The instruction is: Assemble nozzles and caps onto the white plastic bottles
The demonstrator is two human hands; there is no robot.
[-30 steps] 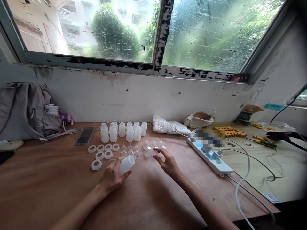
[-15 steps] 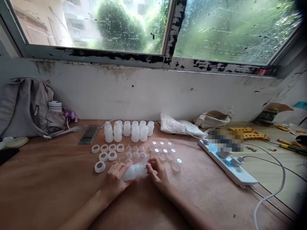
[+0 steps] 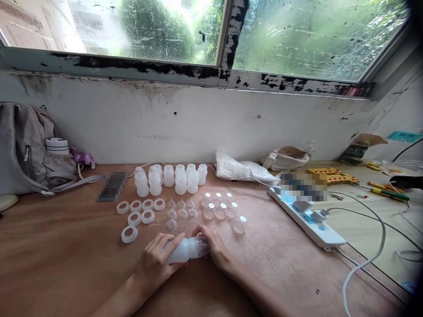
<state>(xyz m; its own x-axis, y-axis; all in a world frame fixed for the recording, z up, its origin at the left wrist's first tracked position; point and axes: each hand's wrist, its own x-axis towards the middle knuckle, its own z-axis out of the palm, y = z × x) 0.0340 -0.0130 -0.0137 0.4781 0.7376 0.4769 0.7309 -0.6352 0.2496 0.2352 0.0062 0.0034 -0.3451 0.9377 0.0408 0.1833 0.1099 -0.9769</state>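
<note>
My left hand point(image 3: 155, 257) is wrapped around the body of a frosted baby bottle point(image 3: 179, 252), which lies on its side just above the table and points right. On its neck end sits a clear cap point(image 3: 200, 247). My right hand point(image 3: 216, 248) curls over that cap, its fingers hiding the far end. Ahead of my hands are white bottle collar rings point(image 3: 132, 240), clear bottle nipples point(image 3: 182, 213) and more clear caps point(image 3: 238, 227) with small white discs point(image 3: 243, 219) beside them. Several frosted bottles point(image 3: 181, 184) stand upright behind these parts.
A white power strip point(image 3: 317, 231) with plugs and trailing cables lies at the right. A grey backpack point(image 3: 20, 149) is at the far left, beside a blurred dark flat object point(image 3: 112, 187). Against the wall rest a white plastic package point(image 3: 243, 169) and a beige bag point(image 3: 286, 158).
The view has shifted slightly. Both hands and the bottle have drawn a little nearer to me, uncovering a nipple. My right fingers have moved from the cap's end to around it.
</note>
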